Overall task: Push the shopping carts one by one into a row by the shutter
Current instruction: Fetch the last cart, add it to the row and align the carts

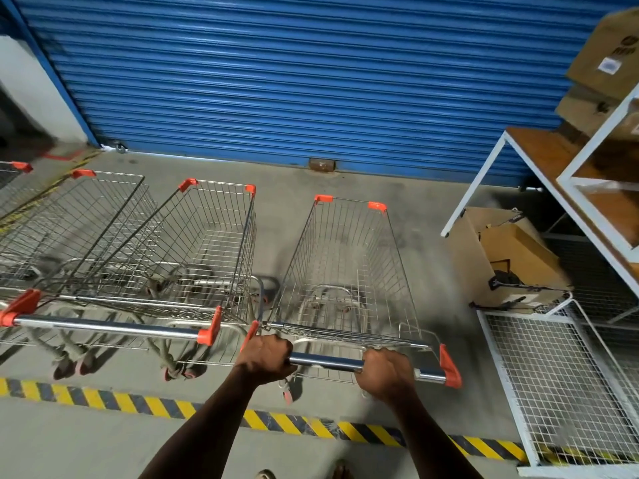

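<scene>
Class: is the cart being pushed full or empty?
Empty: through the cart's wire basket only bare floor and its frame show. Both hands, left and right, grip its handle.

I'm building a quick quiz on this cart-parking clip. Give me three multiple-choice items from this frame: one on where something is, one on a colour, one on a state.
1. Where is the cart being pushed, relative to the parked carts?
A. To their right
B. To their left
C. Behind them, nested in

2. What colour is the shutter?
A. Grey
B. Blue
C. Green

3. How is the pushed cart's handle held?
A. By one hand only
B. By neither hand
C. By both hands, closed around it

Answers:
1. A: it stands at the right end of the row, between the parked carts and the cardboard box.
2. B: its ribbed slats are blue across the background.
3. C: the left hand and the right hand each wrap the bar.
</scene>
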The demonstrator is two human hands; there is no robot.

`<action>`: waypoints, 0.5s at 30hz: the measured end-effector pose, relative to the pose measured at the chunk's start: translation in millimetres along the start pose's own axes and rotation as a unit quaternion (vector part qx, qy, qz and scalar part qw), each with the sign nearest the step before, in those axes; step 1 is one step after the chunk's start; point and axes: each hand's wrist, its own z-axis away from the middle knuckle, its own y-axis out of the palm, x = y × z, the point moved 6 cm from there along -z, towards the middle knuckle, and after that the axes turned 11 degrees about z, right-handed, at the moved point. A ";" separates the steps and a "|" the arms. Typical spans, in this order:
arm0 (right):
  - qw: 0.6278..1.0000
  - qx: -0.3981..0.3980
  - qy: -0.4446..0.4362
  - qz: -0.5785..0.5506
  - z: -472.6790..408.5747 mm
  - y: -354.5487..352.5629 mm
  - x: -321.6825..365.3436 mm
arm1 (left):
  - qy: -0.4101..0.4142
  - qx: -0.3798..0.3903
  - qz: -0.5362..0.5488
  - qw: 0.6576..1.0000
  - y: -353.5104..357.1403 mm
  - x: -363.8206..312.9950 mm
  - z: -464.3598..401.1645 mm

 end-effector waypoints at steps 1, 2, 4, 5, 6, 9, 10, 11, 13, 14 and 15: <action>1.000 -0.002 0.001 0.002 0.2 -1.0 1.7 | -0.001 -0.001 0.000 1.000 -0.1 1.4 0.0; 1.000 -0.002 0.001 0.004 0.2 -1.7 3.9 | -0.002 -0.002 -0.001 1.000 0.3 3.7 0.2; 1.000 -0.002 0.002 0.004 0.5 -2.7 8.9 | -0.006 0.002 -0.004 1.000 2.7 10.4 0.2; 1.000 -0.001 0.002 0.002 0.5 -2.8 11.8 | -0.008 0.002 -0.008 1.000 3.1 14.1 0.6; 1.000 0.001 0.001 0.000 0.3 -3.3 15.0 | -0.010 0.001 -0.012 1.000 3.0 18.1 1.1; 1.000 0.005 -0.008 -0.003 -2.7 -4.0 26.3 | -0.017 0.004 -0.020 1.000 -1.0 27.5 4.9; 1.000 0.006 -0.010 -0.003 -3.8 -4.5 29.5 | -0.018 0.004 -0.022 1.000 -2.9 29.8 5.8; 1.000 0.003 -0.011 -0.001 -4.9 -6.1 32.3 | -0.019 0.005 -0.020 1.000 -3.9 32.3 6.7; 1.000 -0.002 -0.017 0.003 -8.0 -9.2 37.8 | -0.021 0.011 -0.005 1.000 -4.4 38.8 10.3; 1.000 -0.004 -0.018 0.003 -10.0 -10.6 40.1 | -0.020 0.008 0.003 1.000 -6.0 41.9 12.5; 1.000 -0.004 -0.019 0.003 -12.2 -11.7 42.9 | -0.016 0.002 0.007 1.000 -7.5 44.7 15.3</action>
